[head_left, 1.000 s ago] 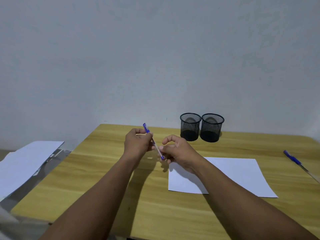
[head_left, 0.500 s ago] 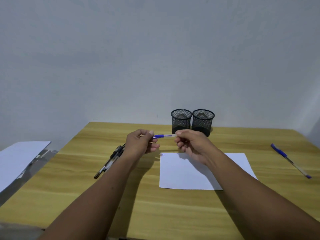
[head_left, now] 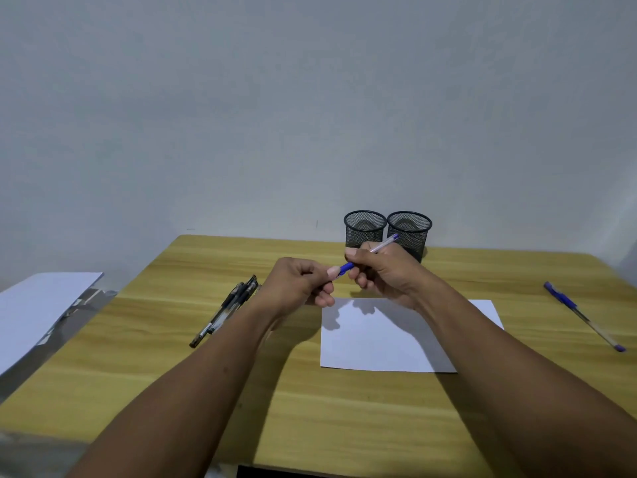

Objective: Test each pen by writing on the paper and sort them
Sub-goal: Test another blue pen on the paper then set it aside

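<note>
Several black pens (head_left: 225, 310) are bunched on the wooden table (head_left: 155, 367) at left. One blue pen (head_left: 370, 252) is pinched between the left hand (head_left: 298, 284) and right hand (head_left: 386, 270), above one paper sheet (head_left: 379, 346). Two mesh cups (head_left: 365, 227) are set behind; one more blue pen (head_left: 582, 315) is laid far right.

L hand (head_left: 299, 283) & R hand (head_left: 385, 270) raised, fingers pinched.
</note>
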Demonstrator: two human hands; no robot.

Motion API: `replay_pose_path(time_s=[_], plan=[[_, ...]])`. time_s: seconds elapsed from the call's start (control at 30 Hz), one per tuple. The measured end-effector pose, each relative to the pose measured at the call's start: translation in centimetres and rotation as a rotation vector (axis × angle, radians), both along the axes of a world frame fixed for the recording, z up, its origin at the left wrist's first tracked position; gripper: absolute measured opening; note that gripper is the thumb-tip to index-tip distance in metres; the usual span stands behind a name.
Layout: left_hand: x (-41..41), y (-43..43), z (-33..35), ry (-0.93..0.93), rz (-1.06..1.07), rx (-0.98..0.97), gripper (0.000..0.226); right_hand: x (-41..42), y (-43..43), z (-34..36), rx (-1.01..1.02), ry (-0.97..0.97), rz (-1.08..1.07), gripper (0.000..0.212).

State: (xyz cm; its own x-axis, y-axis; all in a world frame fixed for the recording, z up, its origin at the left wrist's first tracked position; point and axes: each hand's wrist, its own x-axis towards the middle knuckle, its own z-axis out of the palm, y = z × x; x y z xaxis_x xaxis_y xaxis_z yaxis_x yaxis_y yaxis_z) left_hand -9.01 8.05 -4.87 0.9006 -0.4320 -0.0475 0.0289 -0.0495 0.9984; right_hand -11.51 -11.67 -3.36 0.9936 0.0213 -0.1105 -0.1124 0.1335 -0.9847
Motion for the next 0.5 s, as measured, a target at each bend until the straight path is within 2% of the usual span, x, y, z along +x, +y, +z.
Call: replay_pose_path(time_s=[0.1,0.17,0.2,0.33,0.43,0.5], plan=[[1.1,3.4,-0.7,-0.004,0.136,0.019,0.037,0.1,-4.4,1.4,0.203,-0.026,-0.205,0.023],[1.9,5.7,-1.4,-0.026,0.223,0.046,0.027,-0.4,-7.2,1.7,0.162,-0.053,-0.311,0.018],[2.2,6.1,-1.7,-0.07,0.238,0.098,0.021,-0.7,-7.5,1.6,0.102,-0.05,-0.294,0.016],[1.6,2.9,-3.5,-0.501,0.158,0.527,0.023,-0.4,-3.5,-0.6,-0.03,0.012,-0.134,0.02],[0.3,1.0,-5.5,-0.639,0.084,0.625,0.02,-0.2,-0.7,-3.3,-0.067,-0.042,-0.188,0.008],[-0.1,0.6,-6.6,-0.718,0.039,0.732,0.03,0.0,0.5,-5.0,-0.1,-0.053,-0.232,0.009]])
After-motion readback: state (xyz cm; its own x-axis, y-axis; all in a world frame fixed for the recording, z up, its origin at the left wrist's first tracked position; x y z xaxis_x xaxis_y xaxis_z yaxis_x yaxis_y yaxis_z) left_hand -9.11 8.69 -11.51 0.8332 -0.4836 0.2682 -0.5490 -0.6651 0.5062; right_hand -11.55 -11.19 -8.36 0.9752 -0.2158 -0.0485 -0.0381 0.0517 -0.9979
